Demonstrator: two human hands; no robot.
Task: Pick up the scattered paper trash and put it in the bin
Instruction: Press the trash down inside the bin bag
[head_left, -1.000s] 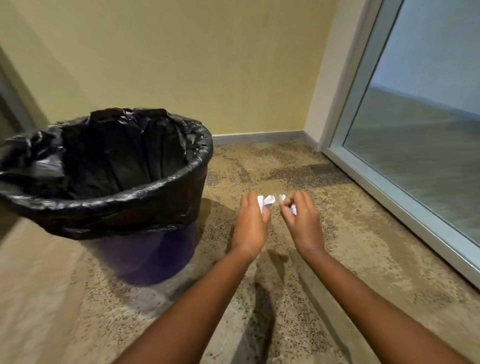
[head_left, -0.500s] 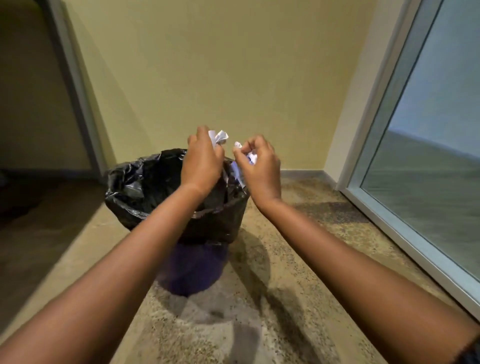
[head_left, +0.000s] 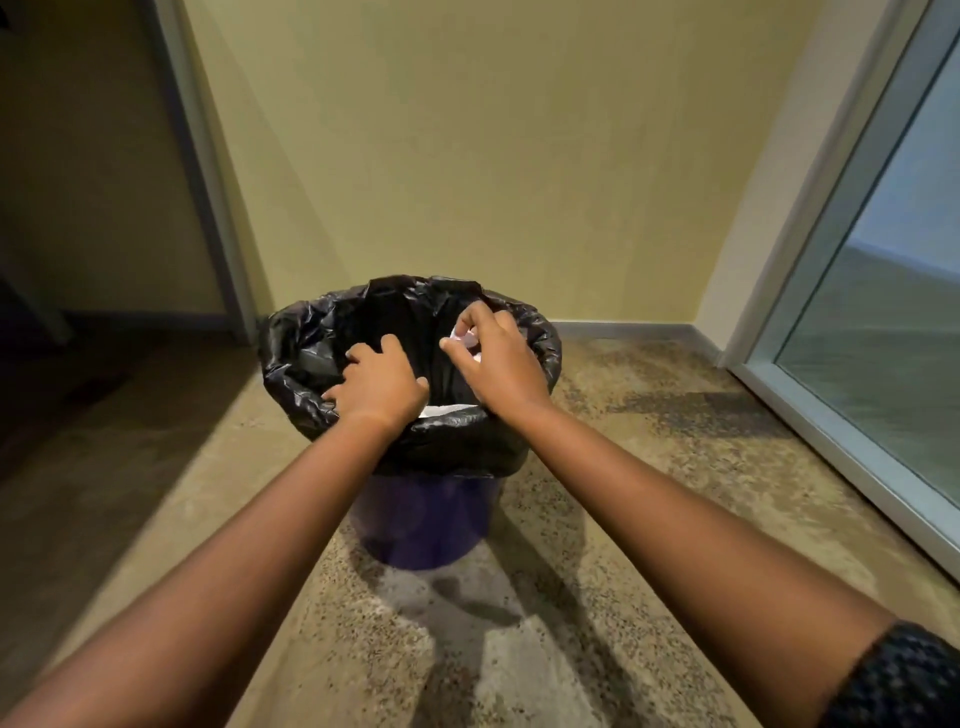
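Note:
A purple bin (head_left: 421, 525) lined with a black bag (head_left: 306, 358) stands on the floor against the yellow wall. Both my hands hover over its mouth. My left hand (head_left: 382, 384) is palm down with fingers spread and nothing visible in it. My right hand (head_left: 498, 364) pinches a small white paper scrap (head_left: 464, 336) between thumb and fingertips above the opening. A white piece of paper (head_left: 441, 410) lies inside the bin, just behind the near rim between my wrists.
Speckled floor (head_left: 597, 597) surrounds the bin. A glass door with a pale frame (head_left: 810, 415) runs along the right. A dark doorway (head_left: 78, 260) opens at the left behind a grey jamb. No loose paper shows on the visible floor.
Both hands have moved from above the bin's rim to over its mouth. The left hand has spread its fingers and its paper is gone from it. The right hand still pinches its scrap.

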